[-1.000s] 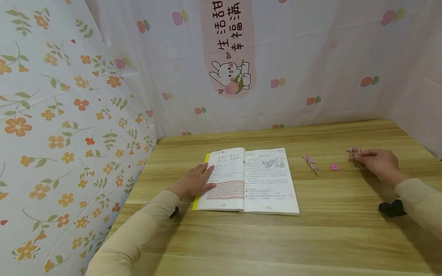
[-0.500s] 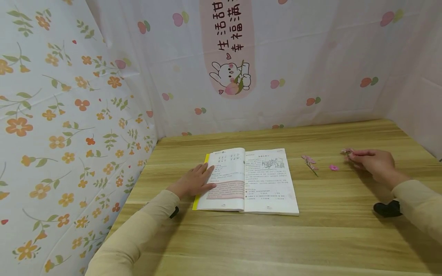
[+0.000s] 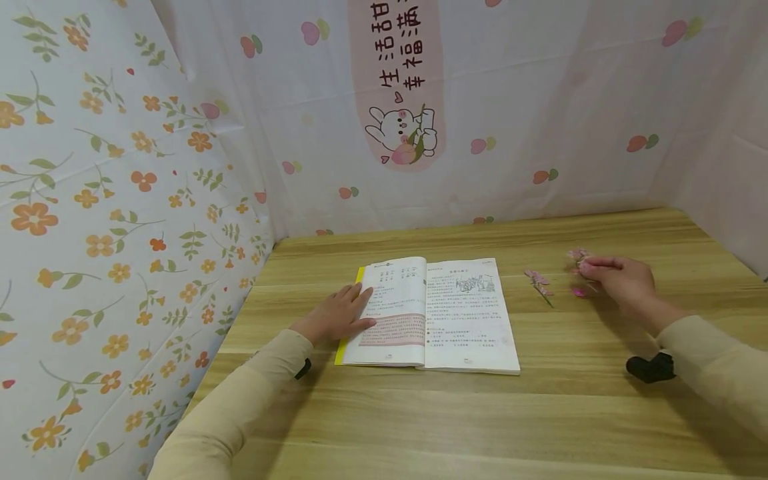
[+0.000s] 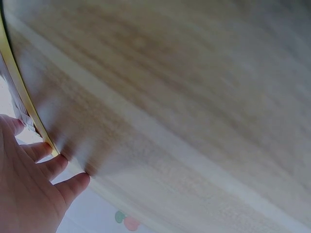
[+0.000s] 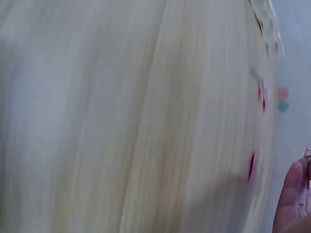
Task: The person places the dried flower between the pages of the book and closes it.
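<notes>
An open book with a yellow cover edge lies on the wooden table. My left hand rests across its left page with fingers spread; the left wrist view shows several fingertips at the yellow edge. Between thumb and fingertips, my right hand pinches a sprig of pale pink flowers, lifted above the table. Just below it lies a single bright pink flower. Another pink sprig with a green stem lies between that flower and the book. In the right wrist view, the held sprig is mostly cut off.
The wooden table reaches back to a printed cloth hanging behind it. A flower-patterned cloth hangs along the left side. A black object sits at the right sleeve, apparently worn on the wrist.
My right hand has moved left with the pinched flower sprig, from the table's right side to above the single pink flower. My left hand and the book have stayed in place.
</notes>
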`<action>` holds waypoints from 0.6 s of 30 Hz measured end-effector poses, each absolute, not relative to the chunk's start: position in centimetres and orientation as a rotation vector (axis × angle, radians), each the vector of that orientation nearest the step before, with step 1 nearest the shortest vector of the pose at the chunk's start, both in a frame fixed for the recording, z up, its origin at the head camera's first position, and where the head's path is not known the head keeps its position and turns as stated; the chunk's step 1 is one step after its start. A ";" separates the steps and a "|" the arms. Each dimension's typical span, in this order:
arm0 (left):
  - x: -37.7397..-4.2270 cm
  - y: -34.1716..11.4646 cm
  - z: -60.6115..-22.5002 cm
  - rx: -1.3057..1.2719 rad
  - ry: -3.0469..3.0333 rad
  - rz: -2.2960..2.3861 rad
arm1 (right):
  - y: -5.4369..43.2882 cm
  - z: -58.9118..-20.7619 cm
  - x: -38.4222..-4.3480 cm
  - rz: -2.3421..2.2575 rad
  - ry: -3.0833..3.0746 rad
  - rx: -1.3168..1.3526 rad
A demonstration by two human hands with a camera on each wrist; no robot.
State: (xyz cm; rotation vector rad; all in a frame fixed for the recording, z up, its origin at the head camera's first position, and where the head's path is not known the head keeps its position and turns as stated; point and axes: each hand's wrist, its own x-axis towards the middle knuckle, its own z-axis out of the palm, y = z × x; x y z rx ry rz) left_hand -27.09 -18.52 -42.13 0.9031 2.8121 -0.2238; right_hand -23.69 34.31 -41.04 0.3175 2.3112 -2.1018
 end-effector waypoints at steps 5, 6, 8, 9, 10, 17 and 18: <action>-27.0 -18.5 -42.1 0.905 2.820 -0.222 | 31.5 -40.5 -23.7 -2.025 2.380 0.233; -27.0 -18.5 -42.1 0.906 2.822 -0.222 | 30.9 -40.5 -23.6 -1.995 2.416 0.217; -27.0 -18.5 -42.1 0.908 2.820 -0.226 | 29.7 -40.4 -23.6 -1.955 2.469 0.190; -27.0 -18.5 -42.1 0.909 2.819 -0.227 | 29.2 -40.4 -23.5 -1.955 2.474 0.180; -27.0 -18.5 -42.1 0.910 2.817 -0.227 | 28.7 -40.4 -23.5 -1.963 2.470 0.172; -27.0 -18.6 -42.0 0.933 2.818 -0.213 | 25.5 -40.4 -23.7 -1.931 2.508 0.156; -27.0 -18.6 -42.1 0.937 2.820 -0.212 | 25.1 -40.4 -23.7 -1.931 2.504 0.153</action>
